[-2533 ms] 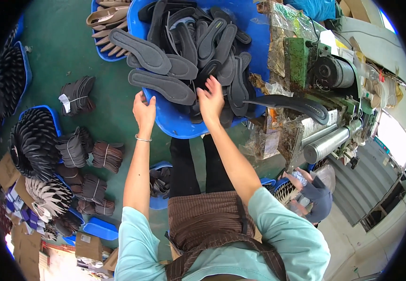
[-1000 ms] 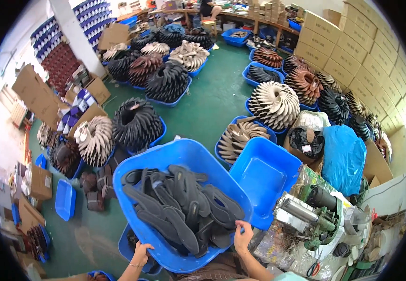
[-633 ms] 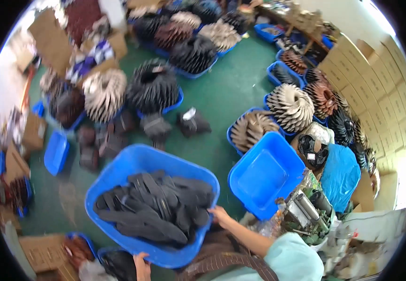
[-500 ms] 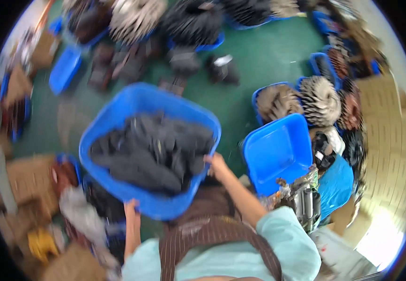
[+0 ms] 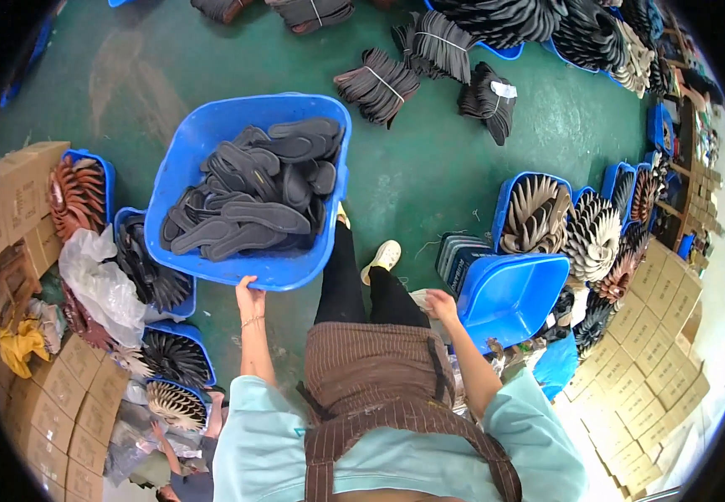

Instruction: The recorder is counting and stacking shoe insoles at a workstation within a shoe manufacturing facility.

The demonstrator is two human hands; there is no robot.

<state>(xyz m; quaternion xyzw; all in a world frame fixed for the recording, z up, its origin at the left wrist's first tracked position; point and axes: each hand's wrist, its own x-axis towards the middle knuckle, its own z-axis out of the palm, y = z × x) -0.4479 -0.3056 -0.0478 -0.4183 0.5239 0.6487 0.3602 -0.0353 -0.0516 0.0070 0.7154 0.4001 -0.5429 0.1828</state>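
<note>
Your left hand (image 5: 250,294) grips the tub (image 5: 212,142) rim; your right hand (image 5: 440,304) hangs loosely open, touching nothing, beside an empty bin (image 5: 517,297)

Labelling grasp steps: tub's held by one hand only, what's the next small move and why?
Probably bring the right hand back to the tub rim. Only the left hand grips its near edge; the tub is piled with dark soles, and the right hand hangs free beside the empty bin.

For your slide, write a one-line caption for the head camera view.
Left hand grips the rim of a blue tub of dark shoe soles; right hand hangs free near an empty blue tub.
</note>
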